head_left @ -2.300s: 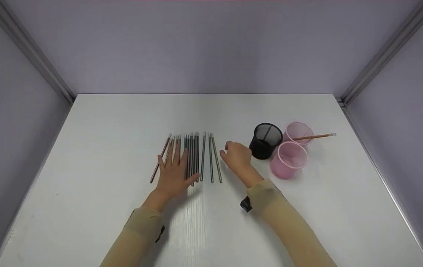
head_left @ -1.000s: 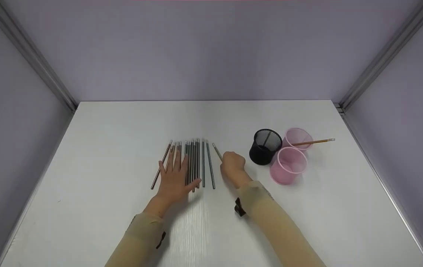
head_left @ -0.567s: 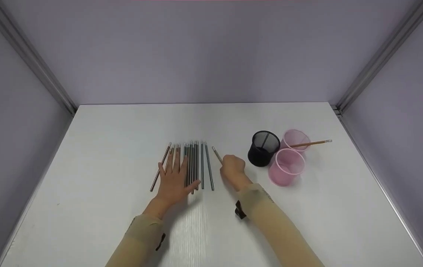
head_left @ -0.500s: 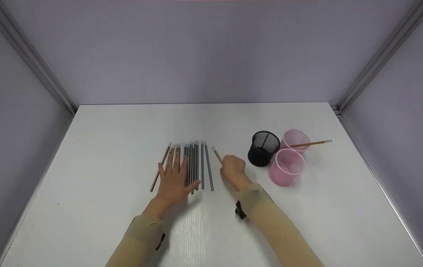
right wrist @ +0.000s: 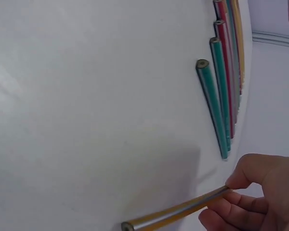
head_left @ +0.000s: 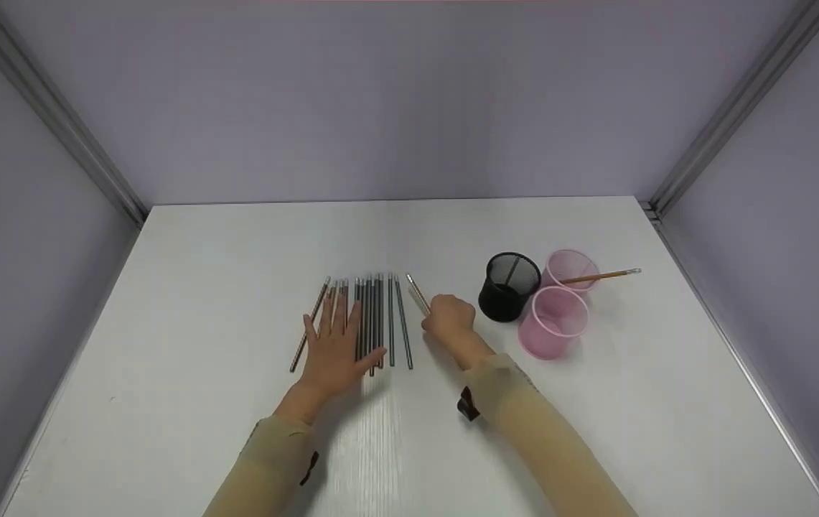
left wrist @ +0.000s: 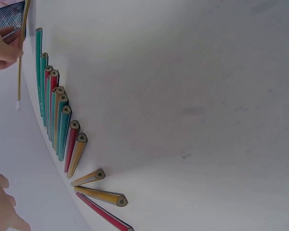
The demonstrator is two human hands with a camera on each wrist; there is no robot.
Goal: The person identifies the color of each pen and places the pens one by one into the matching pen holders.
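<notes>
Pencils (head_left: 373, 319) lie in a row on the bench (head_left: 201, 287), about twelve; left hand (head_left: 335, 348) rests flat on them. Right hand (head_left: 447, 319) pinches one yellow pencil (head_left: 417, 294), lifted beside three mesh cups (head_left: 535, 298); open room remains left

A white table (head_left: 186, 287) fills the lower view, its top smooth with a faint grain and a soft sheen near the front edge. Behind the table rises a plain lavender back wall (head_left: 395, 100). To either side of the table stand matching lavender side panels, joined to the back wall by grey metal rails (head_left: 57, 115). The light is even and diffuse.
</notes>
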